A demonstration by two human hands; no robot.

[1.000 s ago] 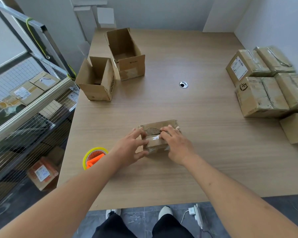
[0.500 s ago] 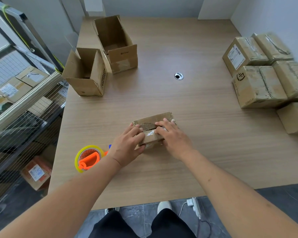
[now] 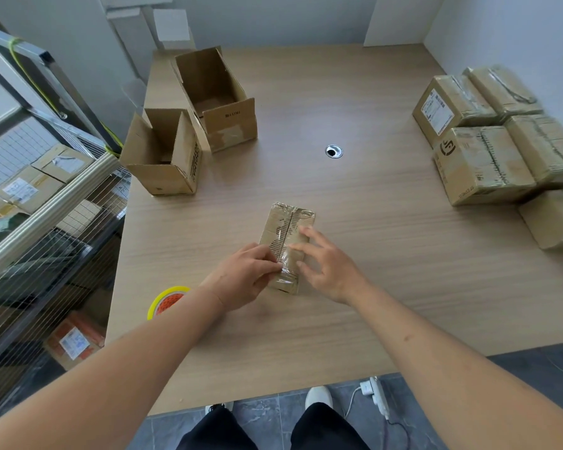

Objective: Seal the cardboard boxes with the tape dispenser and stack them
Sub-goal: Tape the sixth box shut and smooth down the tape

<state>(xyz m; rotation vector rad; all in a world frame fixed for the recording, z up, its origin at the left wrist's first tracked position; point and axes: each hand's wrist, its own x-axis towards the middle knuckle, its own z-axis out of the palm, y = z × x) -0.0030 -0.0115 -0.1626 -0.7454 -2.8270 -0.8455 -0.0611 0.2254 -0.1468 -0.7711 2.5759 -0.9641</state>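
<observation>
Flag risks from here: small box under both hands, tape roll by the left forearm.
1. The tape roll sits at the table edge, partly under the left forearm; a sweep of that arm could knock it off.
2. The small box shows wrinkled tape along its seam; the left hand and right hand may leave it loosely sealed.
3. The sealed boxes lie far right, so stacking means a long carry.
</observation>
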